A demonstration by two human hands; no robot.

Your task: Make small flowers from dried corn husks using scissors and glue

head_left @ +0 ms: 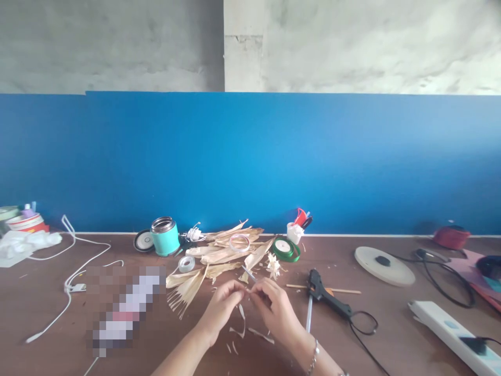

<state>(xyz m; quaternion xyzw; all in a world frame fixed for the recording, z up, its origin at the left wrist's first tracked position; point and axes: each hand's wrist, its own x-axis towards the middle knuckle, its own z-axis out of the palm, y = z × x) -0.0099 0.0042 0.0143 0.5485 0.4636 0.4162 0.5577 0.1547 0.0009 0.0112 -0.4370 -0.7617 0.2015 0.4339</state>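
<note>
My left hand [224, 309] and my right hand [277, 307] meet fingertip to fingertip above the table, both pinched closed. What they pinch is too small to make out. A thin grey rod-like piece [249, 272] shows just behind my right fingers; whether it is held I cannot tell. Beyond the hands lie dried corn husks [219, 256], one of them cut into a fringe [188, 292]. A pale husk flower [273, 266] rests beside them. Narrow husk scraps [261, 335] are scattered below my fingers.
Rolls of clear tape [187, 264] and green ribbon [288, 253] flank the husks. A turquoise flask [165, 240] stands back left. To the right are a black glue gun [331, 296], a round pale disc [385, 267] and a power strip [454, 329]. A blue partition [250, 162] closes the back.
</note>
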